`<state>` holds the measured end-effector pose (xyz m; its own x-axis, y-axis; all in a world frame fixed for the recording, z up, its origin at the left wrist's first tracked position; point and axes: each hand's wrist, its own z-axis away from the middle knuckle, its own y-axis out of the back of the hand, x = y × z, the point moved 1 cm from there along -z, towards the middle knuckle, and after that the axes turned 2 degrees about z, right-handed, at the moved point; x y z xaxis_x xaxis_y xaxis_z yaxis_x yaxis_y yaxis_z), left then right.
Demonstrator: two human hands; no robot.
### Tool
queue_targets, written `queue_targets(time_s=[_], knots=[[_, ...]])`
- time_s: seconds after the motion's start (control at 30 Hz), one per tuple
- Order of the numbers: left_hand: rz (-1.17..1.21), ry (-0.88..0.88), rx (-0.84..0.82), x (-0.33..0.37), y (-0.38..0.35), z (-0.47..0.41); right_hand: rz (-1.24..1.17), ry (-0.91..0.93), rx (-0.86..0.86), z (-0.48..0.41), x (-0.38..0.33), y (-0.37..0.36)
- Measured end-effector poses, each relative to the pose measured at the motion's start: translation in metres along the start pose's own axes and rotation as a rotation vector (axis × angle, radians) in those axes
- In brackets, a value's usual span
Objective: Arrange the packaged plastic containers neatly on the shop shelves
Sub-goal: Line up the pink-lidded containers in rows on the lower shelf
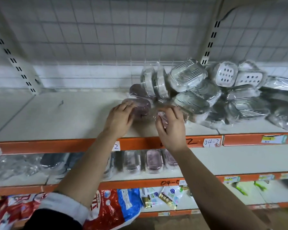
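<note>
Reaching up from the bottom of the frame, both bare forearms stretch to the top shelf (60, 120) at centre. The left hand (119, 117) lies palm-down, fingers spread, on a wrapped purple container (140, 107). Just beside it, the right hand (171, 127) curls loosely around another wrapped purple container (162, 118), though how firm the grip is cannot be told. Crowding the right hand from the upper right is a loose heap of clear-wrapped grey and white containers (206, 92), some tilted on edge. An orange shelf edge (56, 145) runs below the hands; more wrapped containers (152, 161) stand on the lower shelf.
</note>
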<state>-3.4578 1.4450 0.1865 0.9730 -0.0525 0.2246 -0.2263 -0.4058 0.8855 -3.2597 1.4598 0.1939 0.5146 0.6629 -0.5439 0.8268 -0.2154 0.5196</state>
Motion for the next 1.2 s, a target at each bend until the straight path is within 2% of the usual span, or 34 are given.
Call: queue_targets(time_s=[0.23, 0.47, 0.63, 0.73, 0.8, 0.93, 1.2], knots=[[-0.011, 0.024, 0.044, -0.025, 0.016, 0.001, 0.037, -0.015, -0.002, -0.002, 0.0, -0.012], [-0.037, 0.147, 0.23, -0.034, 0.01, 0.018, 0.076, 0.003, 0.003, 0.003, 0.004, -0.014], [0.205, 0.16, 0.098, -0.037, 0.007, 0.017, 0.251, -0.012, -0.074, 0.005, 0.013, -0.014], [0.226, 0.176, 0.075, -0.038, 0.008, 0.017, 0.408, -0.124, -0.137, 0.008, 0.016, -0.019], [0.195, 0.184, 0.085, -0.037, 0.008, 0.017, 0.441, -0.109, -0.142, 0.01, 0.016, -0.021], [0.165, 0.211, 0.087, -0.036, 0.008, 0.015, 0.387, -0.049, -0.131, 0.007, 0.018, -0.021], [0.15, 0.216, 0.093, -0.036, 0.008, 0.015, 0.236, 0.054, -0.223, 0.0, 0.018, -0.025]])
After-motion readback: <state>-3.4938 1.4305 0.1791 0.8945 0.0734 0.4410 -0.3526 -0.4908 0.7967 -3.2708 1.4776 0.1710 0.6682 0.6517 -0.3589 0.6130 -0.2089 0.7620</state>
